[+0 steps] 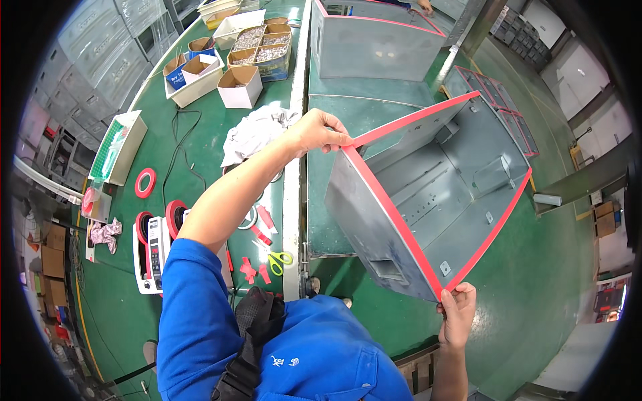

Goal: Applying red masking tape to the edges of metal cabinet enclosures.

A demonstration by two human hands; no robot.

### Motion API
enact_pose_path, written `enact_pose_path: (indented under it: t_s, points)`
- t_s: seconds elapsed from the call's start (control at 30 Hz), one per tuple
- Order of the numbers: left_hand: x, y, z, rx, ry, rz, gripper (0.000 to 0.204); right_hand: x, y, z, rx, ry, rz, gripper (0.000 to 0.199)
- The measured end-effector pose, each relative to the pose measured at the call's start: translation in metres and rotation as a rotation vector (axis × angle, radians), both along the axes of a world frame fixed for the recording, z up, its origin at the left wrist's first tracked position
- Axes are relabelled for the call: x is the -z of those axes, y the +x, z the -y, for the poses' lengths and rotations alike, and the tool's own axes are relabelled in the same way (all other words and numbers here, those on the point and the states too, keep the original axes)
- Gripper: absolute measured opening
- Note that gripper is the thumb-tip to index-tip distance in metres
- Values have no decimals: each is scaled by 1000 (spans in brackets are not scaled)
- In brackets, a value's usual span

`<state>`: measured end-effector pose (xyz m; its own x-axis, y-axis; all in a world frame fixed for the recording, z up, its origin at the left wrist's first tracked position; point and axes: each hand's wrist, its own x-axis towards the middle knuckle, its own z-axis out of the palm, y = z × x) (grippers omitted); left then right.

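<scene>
A large grey sheet-metal box (374, 217) lies in front of me at the right, its open side facing up and toward me. Red tape (408, 240) runs along the visible edges of its opening. With thumb and fingers closed, my left hand (321, 131) pinches the far-left corner of the taped rim. My right hand (458, 307) grips the near corner, its thumb against the tape; the fingertips behind the rim are partly hidden. Inside the box are small brackets, holes and slots. A rectangular cut-out (388, 271) shows in its near-left wall.
On the green bench at left are a tape dispenser (155, 254), a red tape roll (145, 182), green-handled scissors (279, 262), red tape scraps (248, 269), a white cloth (254, 137) and cartons of small parts (241, 87). Another taped metal box (374, 50) stands beyond; a person's hand (426, 6) is near it.
</scene>
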<state>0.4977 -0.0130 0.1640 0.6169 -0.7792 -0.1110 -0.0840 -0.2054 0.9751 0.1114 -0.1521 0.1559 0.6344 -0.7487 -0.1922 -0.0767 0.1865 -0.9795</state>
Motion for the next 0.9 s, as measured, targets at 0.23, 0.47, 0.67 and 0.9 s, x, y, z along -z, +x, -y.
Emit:
enact_pose_path:
  t_s: [0.23,0.47,0.67,0.9]
  points:
    - [3,-1,0,-10,-27,17,12,0,0,0,6,1,-10,28]
    - [3,-5,-3,-14,-14,120,14,-2,0,-2,13,3,-13,28]
    - [7,-8,-6,-97,-34,216,19,2,-1,-1,21,-1,-1,26]
    - [33,-9,-8,-157,-223,-204,28,3,1,-2,17,-3,-2,22]
